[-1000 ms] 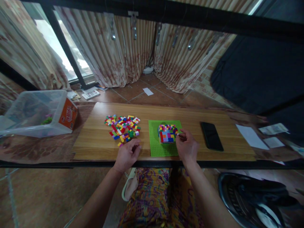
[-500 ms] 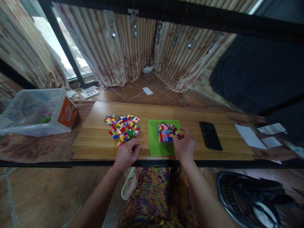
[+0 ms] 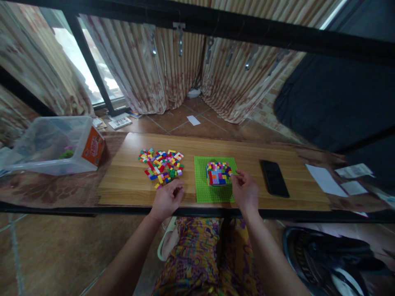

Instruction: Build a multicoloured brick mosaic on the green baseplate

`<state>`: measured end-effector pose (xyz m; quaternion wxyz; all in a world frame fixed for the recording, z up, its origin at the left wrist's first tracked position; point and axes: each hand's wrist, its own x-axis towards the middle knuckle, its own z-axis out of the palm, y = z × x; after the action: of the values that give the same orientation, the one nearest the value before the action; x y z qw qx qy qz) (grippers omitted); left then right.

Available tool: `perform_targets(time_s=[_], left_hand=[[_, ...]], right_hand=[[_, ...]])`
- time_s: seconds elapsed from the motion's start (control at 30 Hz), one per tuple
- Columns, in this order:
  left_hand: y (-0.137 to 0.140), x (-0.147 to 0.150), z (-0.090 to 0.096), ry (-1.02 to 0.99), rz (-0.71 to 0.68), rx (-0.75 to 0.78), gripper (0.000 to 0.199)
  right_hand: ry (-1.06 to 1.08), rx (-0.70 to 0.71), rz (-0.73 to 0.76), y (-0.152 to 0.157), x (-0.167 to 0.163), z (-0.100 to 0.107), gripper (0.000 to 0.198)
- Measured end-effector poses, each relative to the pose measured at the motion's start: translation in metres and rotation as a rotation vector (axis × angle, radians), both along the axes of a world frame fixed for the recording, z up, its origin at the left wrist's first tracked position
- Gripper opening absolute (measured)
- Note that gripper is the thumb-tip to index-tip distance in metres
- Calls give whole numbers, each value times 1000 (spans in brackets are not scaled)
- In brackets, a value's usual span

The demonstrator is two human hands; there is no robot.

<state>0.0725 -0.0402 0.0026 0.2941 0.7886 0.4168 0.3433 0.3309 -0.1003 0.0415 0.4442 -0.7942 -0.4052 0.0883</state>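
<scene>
On a green baseplate (image 3: 202, 193) stands a small block-shaped build of many-coloured toy bricks (image 3: 219, 174). My right hand (image 3: 246, 190) is at the build's right side, its thumb and fingers drawn together by the upper right corner. Whether a small brick sits between those fingertips is too small to tell. My left hand (image 3: 167, 199) rests on the tabletop at the near edge of a pile of loose toy bricks (image 3: 162, 164). Its fingers are curled in, and what they hold, if anything, is hidden.
A black phone (image 3: 274, 177) lies on the wooden board (image 3: 120, 185) to the right. Off the board's left end stands a clear plastic bin (image 3: 61, 162) with an orange label. White papers (image 3: 325, 179) lie past the right end. A dark frame bar (image 3: 197, 18) crosses above.
My right hand has drawn slightly right, away from the build's side. The left hand keeps its place by the loose bricks. The whole view has shifted a little.
</scene>
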Motion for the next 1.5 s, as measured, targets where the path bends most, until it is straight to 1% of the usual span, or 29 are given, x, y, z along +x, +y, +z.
perform_targets(time_s=[0.1,0.2,0.33,0.47,0.6,0.73,0.87,1.03,1.1,1.17,1.27,1.4,1.5], left_hand=[[-1,1,2,7,2,-2,16],[-1,1,2,13,15,3,15],[0,1,1,2,9,-1,15],[-1,1,1,5,16,-16,16],[-1,2,1,26,28,-14,17],[-1,2,1,34,30,-6,17],[-1,2,2,35,36,-4,16],[0,1,2,26,40,-15,15],[1,1,1,32,41,-14,14],[2,1,0,29,45,-9,14],[3,0,-2,26,40,0,15],[3,0,-3,29,34,10,15],[3,0,-2,38,36,3,16]], right_hand=[[146,62,-29,7,8,-3,43],[271,93,-38,17,12,-8,45],[400,120,-50,24,10,-16,43],[501,168,-80,25,7,-19,40],[519,216,-104,27,3,-19,35],[498,263,-118,28,0,-19,36],[461,226,-93,28,0,-21,40],[509,194,-50,26,3,-22,47],[471,169,-34,22,5,-20,51],[386,147,-27,13,7,-17,55],[160,78,-35,-8,5,-15,59],[-185,-92,0,-37,-17,-21,78],[-309,-209,2,-47,-40,-28,90]])
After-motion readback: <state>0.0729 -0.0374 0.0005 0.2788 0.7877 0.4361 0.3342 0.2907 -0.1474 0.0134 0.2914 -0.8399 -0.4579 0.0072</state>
